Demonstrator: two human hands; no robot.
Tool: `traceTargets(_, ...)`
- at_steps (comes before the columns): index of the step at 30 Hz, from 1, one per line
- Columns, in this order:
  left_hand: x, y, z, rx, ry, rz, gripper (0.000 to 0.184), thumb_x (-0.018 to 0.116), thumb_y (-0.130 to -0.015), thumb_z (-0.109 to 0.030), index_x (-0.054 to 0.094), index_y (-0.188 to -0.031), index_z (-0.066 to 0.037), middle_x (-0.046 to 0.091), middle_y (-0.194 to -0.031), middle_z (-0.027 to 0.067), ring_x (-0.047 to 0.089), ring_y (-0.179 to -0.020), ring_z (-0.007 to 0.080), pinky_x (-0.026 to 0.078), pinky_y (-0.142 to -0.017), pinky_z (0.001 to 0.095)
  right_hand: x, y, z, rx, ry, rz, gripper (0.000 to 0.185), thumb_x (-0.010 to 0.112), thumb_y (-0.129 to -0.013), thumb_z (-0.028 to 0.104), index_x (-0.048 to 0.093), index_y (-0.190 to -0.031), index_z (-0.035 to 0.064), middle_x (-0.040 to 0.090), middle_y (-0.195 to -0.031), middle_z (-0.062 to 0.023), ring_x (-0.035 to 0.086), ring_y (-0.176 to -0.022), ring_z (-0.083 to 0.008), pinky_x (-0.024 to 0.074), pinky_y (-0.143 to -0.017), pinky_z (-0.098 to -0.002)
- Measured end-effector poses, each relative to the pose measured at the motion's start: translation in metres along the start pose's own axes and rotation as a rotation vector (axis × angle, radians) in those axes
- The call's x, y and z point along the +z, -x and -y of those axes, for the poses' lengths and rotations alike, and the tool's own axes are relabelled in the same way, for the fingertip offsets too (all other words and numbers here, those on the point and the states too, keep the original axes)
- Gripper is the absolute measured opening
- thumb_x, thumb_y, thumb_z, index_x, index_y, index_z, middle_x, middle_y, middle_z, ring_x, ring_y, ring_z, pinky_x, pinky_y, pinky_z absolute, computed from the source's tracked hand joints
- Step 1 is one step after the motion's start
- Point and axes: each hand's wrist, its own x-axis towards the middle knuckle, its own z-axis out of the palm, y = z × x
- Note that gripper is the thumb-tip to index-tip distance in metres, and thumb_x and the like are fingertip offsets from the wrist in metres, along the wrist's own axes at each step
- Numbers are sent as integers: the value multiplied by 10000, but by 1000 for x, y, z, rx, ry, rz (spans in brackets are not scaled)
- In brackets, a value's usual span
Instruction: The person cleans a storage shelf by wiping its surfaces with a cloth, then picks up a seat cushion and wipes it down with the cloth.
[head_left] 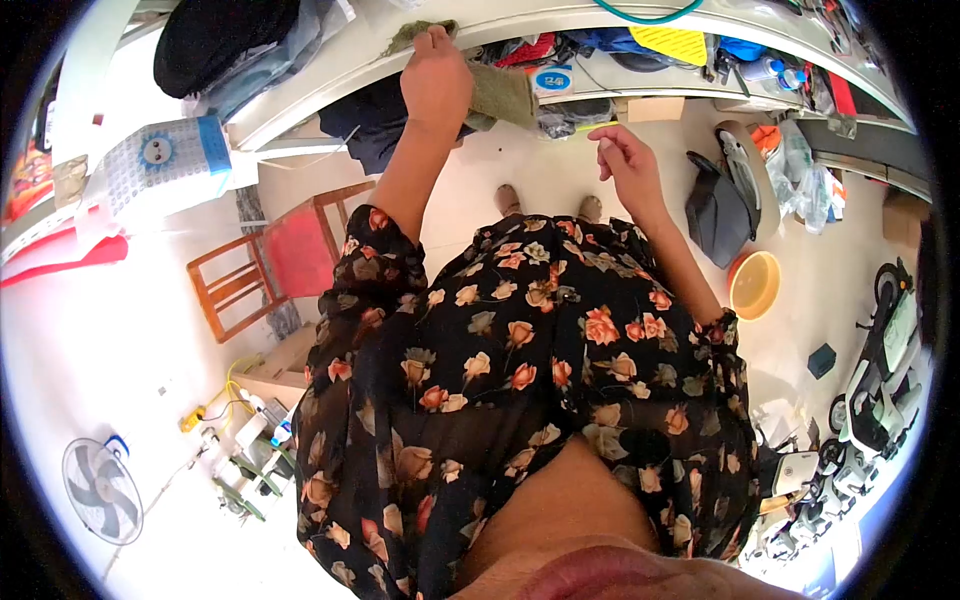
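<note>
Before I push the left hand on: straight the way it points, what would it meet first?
The left hand would probably meet the white shelf board, just past the greenish cloth it holds; depth is unclear, so the cloth may be touching it.

olive-green cloth (503,95), black rose-patterned blouse (470,340), red chair seat (300,252)

Left fingers (430,42) pinched, arm (405,180) outstretched; right fingers (614,138) loosely curled.
</note>
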Motion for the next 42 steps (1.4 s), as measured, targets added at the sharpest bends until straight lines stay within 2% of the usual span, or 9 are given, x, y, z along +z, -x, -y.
traceTargets(6, -3, 4, -7, -16, 51, 73, 323, 620, -821, -79, 543, -1123, 5, 605, -932, 149, 703, -705, 295, 585, -585, 345, -7, 2, -9, 5, 37, -36, 196, 503, -1028, 129, 654, -1100, 28, 512, -739, 22, 483, -656, -61, 437, -601, -222)
traceTargets(13, 14, -21, -50, -10, 184, 118, 232, 583, -843, -63, 574, -1066, -3, 638, -948, 186, 690, -761, 365, 593, -644, 431, -11, 8, -15, 23, 27, -47, 194, 504, -1030, 129, 651, -1107, 29, 502, -730, 28, 473, -639, -59, 428, -591, -223)
traceTargets(21, 45, -53, -115, 185, 281, 7, 331, 619, -815, -64, 580, -1130, 29, 644, -1044, 199, 707, -814, 345, 601, -670, 425, -13, 7, -18, 5, -13, -24, 192, 499, -1033, 131, 641, -1099, 20, 498, -729, 29, 468, -641, -60, 432, -592, -225)
traceTargets(25, 50, -71, -145, 222, 292, 180, 347, 609, -825, -66, 589, -1156, 37, 647, -1092, 223, 713, -832, 341, 598, -680, 432, -9, 15, -14, 26, -6, -43, 196, 487, -1034, 126, 635, -1088, 11, 496, -717, 29, 465, -640, -61, 433, -592, -224)
traceTargets(29, 43, -81, -161, 239, 343, 163, 319, 603, -835, -76, 595, -1138, 23, 653, -1083, 218, 719, -844, 344, 601, -686, 434, -9, 18, -19, 53, 17, -36, 196, 482, -1030, 119, 637, -1081, 10, 499, -708, 25, 470, -632, -63, 431, -589, -223)
traceTargets(34, 19, -73, -137, 215, 292, 277, 332, 585, -847, -70, 591, -1170, 6, 669, -1079, 209, 722, -884, 344, 604, -700, 428, -16, 19, -22, 38, 56, -31, 193, 481, -1025, 110, 636, -1080, 11, 499, -708, 22, 473, -633, -63, 431, -589, -224)
traceTargets(36, 15, -61, -112, 228, 188, 242, 254, 571, -862, -84, 612, -1100, -6, 679, -998, 189, 728, -838, 307, 605, -664, 405, -19, 17, -21, 29, 42, -41, 192, 482, -1024, 109, 637, -1081, 11, 499, -709, 23, 473, -634, -63, 431, -590, -224)
traceTargets(38, 10, -46, -80, 183, 195, 239, 320, 518, -904, -73, 561, -1219, -35, 672, -1063, 191, 721, -860, 339, 597, -682, 434, -17, 17, -20, 29, 24, -51, 189, 485, -1023, 109, 636, -1082, 11, 500, -711, 24, 474, -635, -62, 431, -590, -223)
traceTargets(42, -7, -19, -19, 22, 14, 334, 283, 498, -931, -96, 549, -1209, -80, 673, -1047, 172, 718, -838, 353, 591, -675, 466, -13, 19, -22, 60, -11, -59, 183, 493, -1021, 110, 638, -1082, 14, 506, -716, 26, 476, -633, -60, 430, -591, -219)
